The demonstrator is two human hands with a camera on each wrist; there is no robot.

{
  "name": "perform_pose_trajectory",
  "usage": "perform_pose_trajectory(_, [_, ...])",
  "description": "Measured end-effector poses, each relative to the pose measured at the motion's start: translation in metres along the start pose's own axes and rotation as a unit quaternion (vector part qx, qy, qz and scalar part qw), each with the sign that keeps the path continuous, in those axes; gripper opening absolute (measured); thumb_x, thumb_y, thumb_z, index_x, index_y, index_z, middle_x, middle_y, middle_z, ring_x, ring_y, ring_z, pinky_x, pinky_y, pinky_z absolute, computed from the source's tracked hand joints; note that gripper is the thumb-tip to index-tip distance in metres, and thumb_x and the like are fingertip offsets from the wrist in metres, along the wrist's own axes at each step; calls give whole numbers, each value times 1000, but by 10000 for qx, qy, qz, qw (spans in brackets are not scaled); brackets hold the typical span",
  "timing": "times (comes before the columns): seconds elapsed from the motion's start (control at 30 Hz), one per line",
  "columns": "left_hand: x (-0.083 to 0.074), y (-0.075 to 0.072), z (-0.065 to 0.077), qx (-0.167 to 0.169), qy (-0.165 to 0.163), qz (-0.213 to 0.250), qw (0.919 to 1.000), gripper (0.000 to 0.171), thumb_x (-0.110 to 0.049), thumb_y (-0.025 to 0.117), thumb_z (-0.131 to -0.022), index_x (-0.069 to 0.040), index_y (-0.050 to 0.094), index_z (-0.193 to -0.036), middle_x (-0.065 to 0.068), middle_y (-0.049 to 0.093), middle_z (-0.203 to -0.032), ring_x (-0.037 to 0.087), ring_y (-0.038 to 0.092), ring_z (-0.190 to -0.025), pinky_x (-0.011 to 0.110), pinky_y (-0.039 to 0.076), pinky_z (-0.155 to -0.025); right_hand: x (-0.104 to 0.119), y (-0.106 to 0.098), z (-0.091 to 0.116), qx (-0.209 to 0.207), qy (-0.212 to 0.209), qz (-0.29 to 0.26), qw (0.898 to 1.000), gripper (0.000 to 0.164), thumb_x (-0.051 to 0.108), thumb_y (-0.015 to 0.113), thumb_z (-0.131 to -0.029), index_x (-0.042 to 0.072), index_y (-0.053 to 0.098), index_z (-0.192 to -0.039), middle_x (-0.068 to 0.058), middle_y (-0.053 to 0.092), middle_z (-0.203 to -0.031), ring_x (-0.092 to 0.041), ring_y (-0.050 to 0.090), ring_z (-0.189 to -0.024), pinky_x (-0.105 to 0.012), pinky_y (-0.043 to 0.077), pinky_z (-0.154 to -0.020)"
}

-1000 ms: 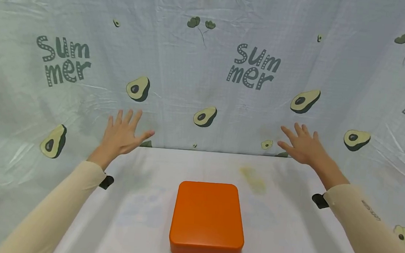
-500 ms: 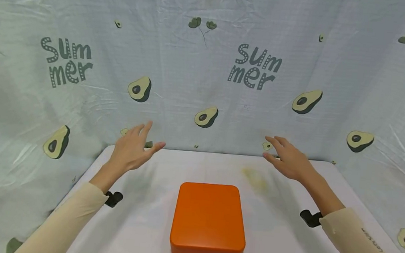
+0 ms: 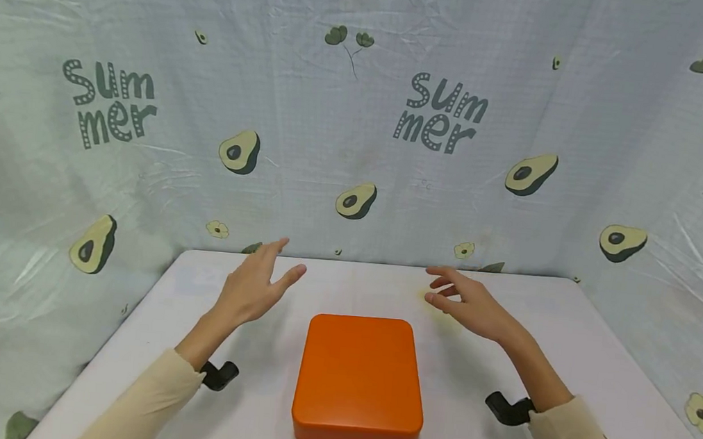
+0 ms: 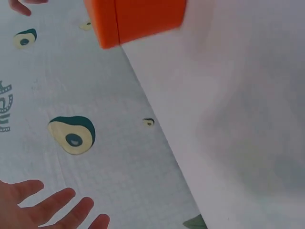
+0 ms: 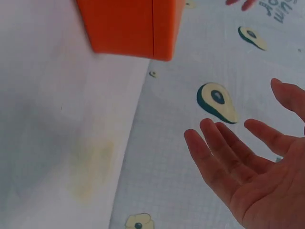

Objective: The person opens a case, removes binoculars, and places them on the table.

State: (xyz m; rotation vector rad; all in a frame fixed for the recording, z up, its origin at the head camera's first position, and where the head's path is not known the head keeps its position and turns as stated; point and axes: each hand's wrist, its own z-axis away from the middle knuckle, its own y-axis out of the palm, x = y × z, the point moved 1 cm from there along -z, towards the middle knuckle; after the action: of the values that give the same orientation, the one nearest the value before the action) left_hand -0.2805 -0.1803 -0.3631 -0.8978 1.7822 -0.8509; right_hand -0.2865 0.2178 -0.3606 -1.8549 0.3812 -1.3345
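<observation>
An orange box (image 3: 360, 381) with rounded corners lies on the white table, between the two forearms. A seam runs along its side in the left wrist view, where the box (image 4: 143, 19) shows at the top. My left hand (image 3: 253, 288) hovers behind and left of the box, thumb spread from straight fingers, holding nothing. On the other side my right hand (image 3: 470, 303) is held in the air, fingers loosely bent. Nothing lies within its fingers in the right wrist view, where the hand (image 5: 257, 171) is apart from the box (image 5: 128, 28).
The white table (image 3: 195, 282) reaches back to a hanging cloth (image 3: 300, 89) printed with avocados and lettering. A yellowish stain (image 5: 93, 167) marks the tabletop near the right hand. Black wrist mounts (image 3: 221, 375) stick out from both sleeves.
Both hands have come down and inward from high over the table's far edge, closer to the box. Their spread fingers have drawn together somewhat. The box has stayed in place.
</observation>
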Motion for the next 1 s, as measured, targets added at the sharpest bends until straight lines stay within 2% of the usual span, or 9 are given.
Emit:
perform_pose_trajectory(0.1, [-6, 13, 4, 129, -79, 585, 9982, 71, -59, 58, -99, -11, 48, -149, 17, 61, -141, 38, 63, -124, 60, 55, -96, 2, 11, 2, 267, -1, -366, 9990, 53, 38, 62, -104, 16, 48, -150, -15, 64, -134, -28, 66, -118, -37, 61, -89])
perform_pose_trajectory(0.2, [-12, 26, 6, 272, -188, 1141, 9929, 60, -53, 66, -97, -13, 54, -139, 14, 68, -124, 31, 67, -108, 49, 59, -88, 4, 21, 4, 494, -20, -589, 9970, 51, 37, 63, -103, 17, 50, -149, -15, 66, -131, -25, 67, -114, -34, 61, -87])
perform_pose_trajectory(0.37, [-18, 46, 11, 500, -495, 1831, 9806, 50, -45, 73, -94, -15, 55, -130, 10, 67, -102, 20, 64, -89, 32, 55, -75, 3, 34, 2, 764, -87, -720, 9944, 47, 33, 66, -102, 14, 55, -143, -16, 67, -130, -26, 66, -115, -35, 61, -90])
perform_pose_trajectory(0.53, [-20, 58, 14, 749, -823, 2213, 9688, 47, -41, 76, -92, -12, 58, -125, 10, 66, -99, 20, 62, -83, 30, 53, -71, 2, 41, -2, 850, -200, -657, 9940, 47, 32, 72, -98, 11, 60, -138, -17, 66, -131, -30, 65, -120, -42, 59, -95])
perform_pose_trajectory(0.77, [-16, 67, 17, 1120, -1221, 3040, 9382, 46, -35, 79, -91, -4, 64, -121, 12, 66, -103, 21, 62, -90, 30, 58, -73, -2, 49, -5, 865, -159, -741, 9934, 53, 28, 77, -93, 7, 60, -138, -19, 64, -135, -35, 63, -124, -54, 55, -102])
perform_pose_trajectory(1.0, [-8, 72, 20, 1433, -1480, 3677, 9068, 47, -23, 82, -87, 0, 64, -123, 13, 65, -110, 20, 63, -91, 36, 60, -81, -7, 61, -8, 1159, -76, -681, 9909, 61, 32, 82, -88, 10, 59, -140, -12, 64, -138, -37, 58, -129, -60, 49, -108])
